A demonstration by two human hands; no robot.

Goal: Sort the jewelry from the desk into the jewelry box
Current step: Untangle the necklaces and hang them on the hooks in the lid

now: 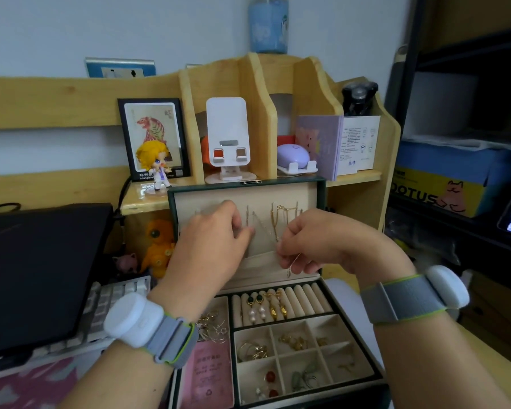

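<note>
A dark green jewelry box (322, 184) stands open on the desk, its cream lid upright. Thin necklaces (275, 222) hang from hooks inside the lid above a fabric pocket (257, 262). My left hand (216, 240) is raised against the lid, fingers curled and pinching a fine chain near the hooks. My right hand (310, 246) pinches the lower end of a thin chain at the pocket's edge. Below, ring rolls hold pearl and gold earrings (263, 305), and small compartments (295, 349) hold rings and earrings.
A closed black laptop (42, 270) and a keyboard (115, 293) lie to the left. A wooden shelf (278, 84) behind the box carries a white phone stand (227, 137), a figurine (157, 163) and a framed picture. A pink card (210, 376) lies in the box's left slot.
</note>
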